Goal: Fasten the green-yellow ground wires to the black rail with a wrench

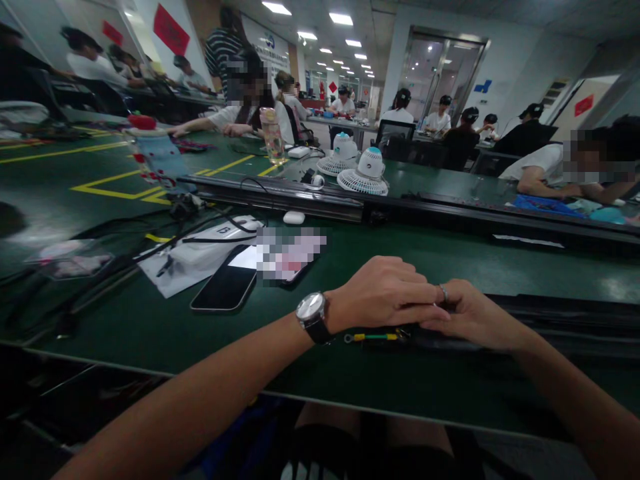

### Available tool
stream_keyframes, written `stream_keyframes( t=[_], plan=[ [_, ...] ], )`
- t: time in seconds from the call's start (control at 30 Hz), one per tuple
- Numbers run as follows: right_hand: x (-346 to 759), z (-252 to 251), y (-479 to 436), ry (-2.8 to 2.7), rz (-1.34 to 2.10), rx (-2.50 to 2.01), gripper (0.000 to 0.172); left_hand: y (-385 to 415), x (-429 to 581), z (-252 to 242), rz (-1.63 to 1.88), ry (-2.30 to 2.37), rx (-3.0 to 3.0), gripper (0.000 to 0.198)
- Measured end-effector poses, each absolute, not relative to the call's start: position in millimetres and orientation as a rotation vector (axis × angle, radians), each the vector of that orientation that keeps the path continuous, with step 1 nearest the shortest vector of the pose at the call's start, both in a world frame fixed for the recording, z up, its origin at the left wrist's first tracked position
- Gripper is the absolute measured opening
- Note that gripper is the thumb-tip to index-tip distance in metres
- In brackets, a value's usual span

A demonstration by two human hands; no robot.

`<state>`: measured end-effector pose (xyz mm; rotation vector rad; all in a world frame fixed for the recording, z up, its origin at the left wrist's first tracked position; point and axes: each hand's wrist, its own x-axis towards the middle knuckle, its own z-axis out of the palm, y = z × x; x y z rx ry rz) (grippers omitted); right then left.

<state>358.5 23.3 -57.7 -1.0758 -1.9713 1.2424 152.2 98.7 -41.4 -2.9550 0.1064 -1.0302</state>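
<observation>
My left hand (387, 293), with a round-faced watch (311, 308) on its wrist, is closed and meets my right hand (475, 313) above the green table (280, 353). The right hand, also closed, wears a ring (443, 293). The fingers of both are bent inward and touch each other; whatever is between them is hidden. Directly below the hands lies a short yellow-and-green wire (377, 338) ending in a metal ring terminal. Long black strips (575, 320) stretch rightward from beneath my right hand.
Left of my hands lie a dark-screened phone (225, 287), a second phone (295, 257), a white pouch (215, 243), a white earbud case (294, 217) and tangled black cables (107, 287). Behind a black rail (300, 200) stand white fans (364, 173) and a bottle (273, 137). Several people sit beyond.
</observation>
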Motion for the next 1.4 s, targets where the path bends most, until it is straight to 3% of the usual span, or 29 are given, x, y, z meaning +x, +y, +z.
stream_keyframes(
  t=[0.17,0.53,0.8,1.4],
  plan=[
    [358,-57,21,-1.950,1.380,-1.016,0.043,98,156,-47,-1.154,0.107,-2.937,0.031],
    [357,-68,28,-1.850,1.326,-0.983,0.041,105,149,-50,-1.229,-0.196,-3.204,0.031],
    [365,-65,28,-1.747,1.368,-0.930,0.021,112,143,-51,-1.207,-0.228,-3.290,0.030],
    [361,-65,18,-1.889,1.402,-0.914,0.023,122,145,-64,-1.068,-0.449,-3.271,0.028]
  ],
)
